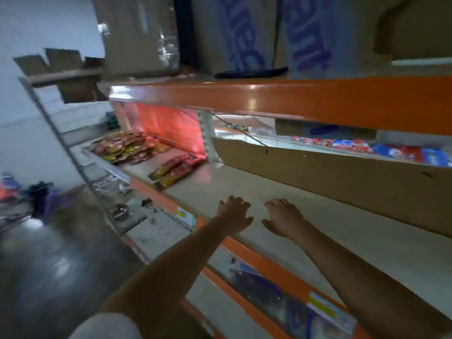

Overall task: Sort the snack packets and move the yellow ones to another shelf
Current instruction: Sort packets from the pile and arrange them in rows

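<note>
Your left hand [233,214] and right hand [285,216] both reach over the bare beige shelf [342,231], side by side and close together, palms down, fingers loosely spread and holding nothing. Whether the fingertips actually touch the board is hard to tell through the blur.

The snack packets sit well away from your hands, at the far left end of that same shelf. A loose heap of red and yellow packets [127,149] lies piled near the corner, overlapping at mixed angles, so no single direction holds for them. Nearer to you, a short row of packets [175,168] lies flat, their long axes running roughly along the shelf's depth toward the red back panel [168,123], tilted a little across the frame. The yellow packets [162,171] in this row lie at the front edge, the red ones beside and behind them.

To your right, behind a cardboard wall [342,174], red and blue packages [391,150] lie flat. Cardboard boxes [244,33] stand on the orange-edged shelf above [318,104].
</note>
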A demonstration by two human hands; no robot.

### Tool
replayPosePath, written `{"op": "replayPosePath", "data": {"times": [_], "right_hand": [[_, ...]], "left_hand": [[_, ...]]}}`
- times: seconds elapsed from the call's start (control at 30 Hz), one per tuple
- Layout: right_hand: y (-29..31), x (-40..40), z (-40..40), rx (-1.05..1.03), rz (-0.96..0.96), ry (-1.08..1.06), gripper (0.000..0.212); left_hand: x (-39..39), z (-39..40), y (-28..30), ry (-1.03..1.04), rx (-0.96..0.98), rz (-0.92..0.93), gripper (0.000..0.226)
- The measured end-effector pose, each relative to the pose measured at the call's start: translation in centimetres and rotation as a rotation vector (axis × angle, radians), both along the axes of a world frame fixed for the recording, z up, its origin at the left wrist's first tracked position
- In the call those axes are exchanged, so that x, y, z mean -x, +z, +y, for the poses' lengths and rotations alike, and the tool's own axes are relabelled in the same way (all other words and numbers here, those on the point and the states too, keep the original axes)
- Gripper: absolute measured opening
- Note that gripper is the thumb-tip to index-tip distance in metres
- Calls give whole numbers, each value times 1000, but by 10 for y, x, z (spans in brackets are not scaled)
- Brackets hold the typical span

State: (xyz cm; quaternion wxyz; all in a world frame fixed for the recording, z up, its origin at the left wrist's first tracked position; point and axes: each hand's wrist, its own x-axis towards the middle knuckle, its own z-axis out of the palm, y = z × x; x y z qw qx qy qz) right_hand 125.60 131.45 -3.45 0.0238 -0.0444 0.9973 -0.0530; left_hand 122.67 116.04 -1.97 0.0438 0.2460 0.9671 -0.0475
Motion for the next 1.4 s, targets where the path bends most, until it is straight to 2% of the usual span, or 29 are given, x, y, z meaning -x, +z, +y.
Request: {"op": "replayPosePath", "data": {"times": [0.13,0.37,0.63,0.7,0.87,1.1,1.2,1.3,1.4], "right_hand": [[17,60,-101,31,27,120,53],[33,156,-262,135,144,222,52],[7,251,-370,53,69,317,50],[3,280,-391,55,35,295,46],[-1,356,-433,38,30,271,52],[7,478,-466,50,39,182,43],[-1,506,-481,75,35,141,45],[-12,530,-493,132,27,36,39],[-18,550,-503,245,61,-164,37]], "left_hand": [[36,-106,11,171,-11,33,53],[103,-266,26,318,-57,126,47],[186,-380,10,412,-82,111,49],[208,-399,1,406,-87,115,49],[284,-443,-14,379,-55,138,48],[410,-494,0,305,-66,201,42],[449,-515,-6,313,-95,162,40],[477,-535,-20,246,-133,110,39],[500,-550,-30,139,-137,37,41]]}}
